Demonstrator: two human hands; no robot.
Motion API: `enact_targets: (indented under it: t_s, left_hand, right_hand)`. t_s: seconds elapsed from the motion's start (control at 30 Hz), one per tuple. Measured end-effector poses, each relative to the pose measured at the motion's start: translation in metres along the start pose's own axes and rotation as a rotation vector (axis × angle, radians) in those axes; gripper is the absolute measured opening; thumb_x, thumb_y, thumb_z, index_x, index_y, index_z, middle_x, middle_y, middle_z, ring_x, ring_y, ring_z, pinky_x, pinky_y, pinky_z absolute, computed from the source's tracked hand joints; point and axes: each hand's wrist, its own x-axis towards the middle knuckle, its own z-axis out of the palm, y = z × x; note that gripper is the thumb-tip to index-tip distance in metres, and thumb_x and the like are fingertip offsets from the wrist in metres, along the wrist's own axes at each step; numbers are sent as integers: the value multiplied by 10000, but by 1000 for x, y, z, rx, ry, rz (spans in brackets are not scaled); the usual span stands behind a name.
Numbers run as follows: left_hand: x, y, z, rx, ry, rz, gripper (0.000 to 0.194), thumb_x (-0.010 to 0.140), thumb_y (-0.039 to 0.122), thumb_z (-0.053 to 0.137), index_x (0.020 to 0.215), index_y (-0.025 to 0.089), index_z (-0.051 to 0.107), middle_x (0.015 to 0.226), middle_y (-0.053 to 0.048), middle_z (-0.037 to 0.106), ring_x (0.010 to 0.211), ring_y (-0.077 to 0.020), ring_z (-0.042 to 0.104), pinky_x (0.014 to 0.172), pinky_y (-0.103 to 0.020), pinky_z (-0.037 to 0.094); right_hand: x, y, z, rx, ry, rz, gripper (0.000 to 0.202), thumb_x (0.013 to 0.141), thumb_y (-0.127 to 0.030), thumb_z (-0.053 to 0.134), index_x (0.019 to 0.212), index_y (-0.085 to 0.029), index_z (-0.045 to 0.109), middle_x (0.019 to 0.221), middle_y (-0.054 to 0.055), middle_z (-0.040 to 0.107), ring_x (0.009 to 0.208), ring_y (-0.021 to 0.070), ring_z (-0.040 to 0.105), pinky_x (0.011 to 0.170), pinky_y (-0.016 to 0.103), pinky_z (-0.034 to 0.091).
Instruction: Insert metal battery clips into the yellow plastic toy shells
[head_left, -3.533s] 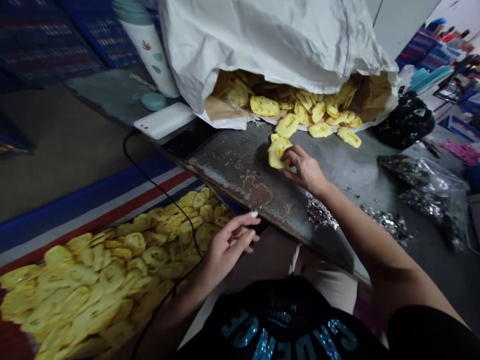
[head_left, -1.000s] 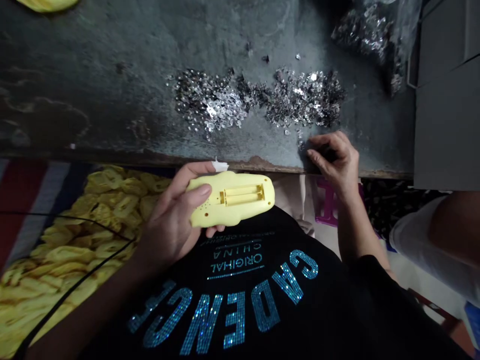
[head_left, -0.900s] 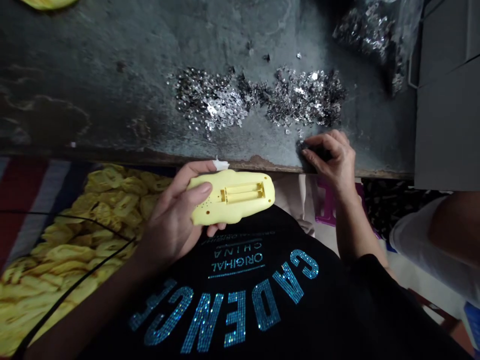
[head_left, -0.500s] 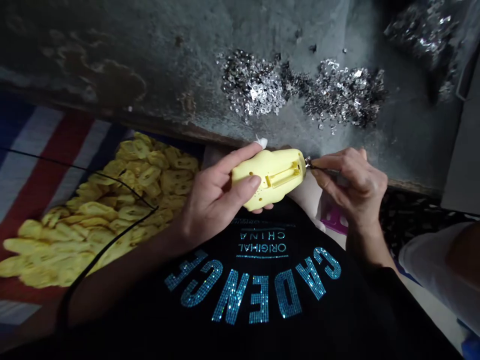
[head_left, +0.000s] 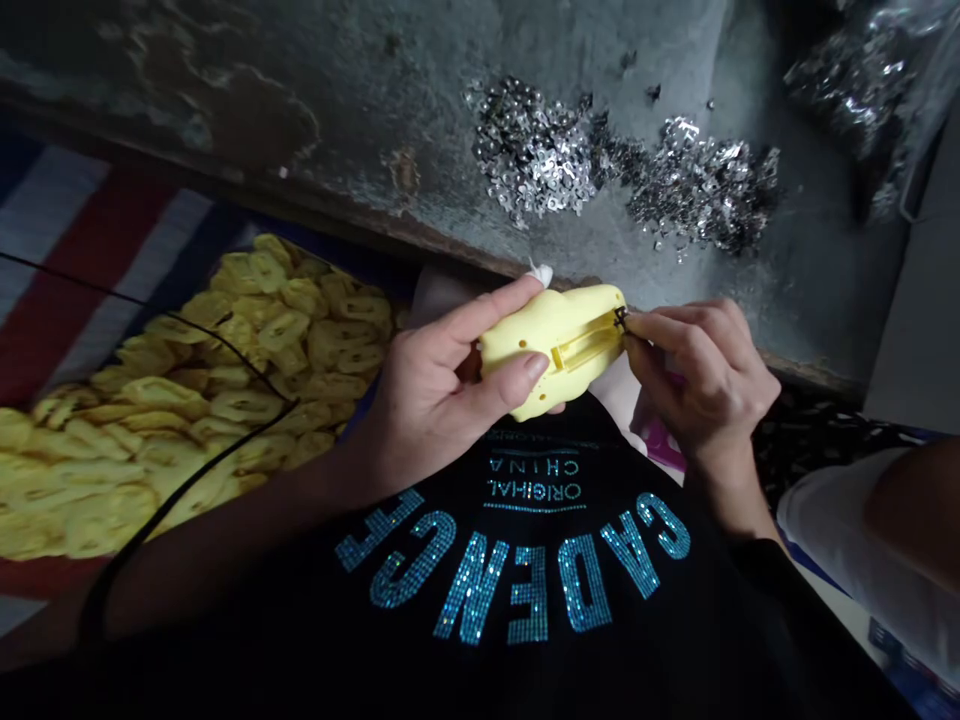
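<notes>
left hand [head_left: 442, 375] grasps yellow shell [head_left: 551, 325] by its left end, thumb on face. shell lies between the hands, long axis running left-right, right end slightly tableward. at slot [head_left: 589, 348]'s right end: small metal piece [head_left: 620, 318], pinched by right hand [head_left: 697, 370], the nearer one. half a second earlier, piece was just off shell's tip.

"What's that yellow casing [head_left: 534, 325] made of, by its look?"
"Smooth plastic, nearly matt. The small piece [head_left: 620, 318] at its edge looks metal, like the glossy heaped parts [head_left: 544, 160]."
"And the tabletop [head_left: 367, 90]?"
"Scuffed and rough, worn in patches. The bag [head_left: 881, 75] is shiny clear plastic, the shirt [head_left: 645, 660] matt cloth with glittering letters [head_left: 472, 585]"
</notes>
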Motion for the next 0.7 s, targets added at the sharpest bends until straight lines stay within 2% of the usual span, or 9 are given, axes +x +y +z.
enact_targets:
  t_s: [0.1, 0.27, 0.4, 0.7]
  left_hand:
    - [0, -1, -1, 4, -9, 9, 615, 1088, 457, 796, 1664, 281, 672, 1427, -82, 851, 1059, -288, 904, 824, -375, 807]
    - [1, -3, -5, 8, -15, 3, 628, 1068, 472, 819, 1647, 269, 690, 1397, -74, 859, 1036, -273, 895, 864, -385, 801]
    - [1, -4, -6, 60, -10, -6, 666, 1061, 519, 812, 1660, 259, 680, 1351, -83, 865, 1010, -272, 883, 838, -379, 796]
    - [-1, -5, -4, -16, 9, 9, 632, 1033, 442, 854, 1625, 264, 723, 1327, -87, 866, 1014, -275, 876, 818, -362, 790]
  right_hand:
    - [0, -5, -1, -60, -16, -22, 277, 1041, -119, 806, 1252, -282, 734, 1054, 25, 864, 869, 211, 755, 785, 389, 594]
    - [-1, -7, -2, -102, 2, -35, 276, 1031, -96, 798, 1236, -273, 741, 1034, 22, 862, 883, 214, 756, 795, 389, 595]
    - [-2, -6, -4, -134, 8, -34, 269, 1029, -89, 789, 1216, -277, 748, 1017, 14, 860, 860, 213, 749, 785, 391, 584]
    - [-4, -6, -1, -77, -39, -17, 379, 1044, -108, 742, 1342, -343, 746, 1074, 22, 858, 896, 239, 760, 779, 429, 584]
